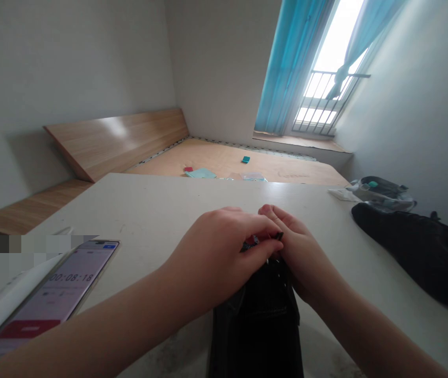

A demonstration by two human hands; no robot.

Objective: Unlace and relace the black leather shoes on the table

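A black shoe (265,325) stands on the white table in front of me, pointing away. My left hand (227,247) reaches over it from the left, thumb and forefinger pinching a short dark end of shoelace (279,236) above the shoe's upper. On the right side, my right hand (292,244) is closed against the shoe, its fingers curled round the upper and partly hidden. A bit of patterned lace or lining shows between the left fingers. Further right on the table lies a second black shoe (416,252).
At the left lies a phone (62,294) with a running timer, beside a white object partly blurred out. A clear plastic bag (385,191) and a white packet (342,195) are at the far right. Beyond the table's edge is a bed (216,152) with small items.
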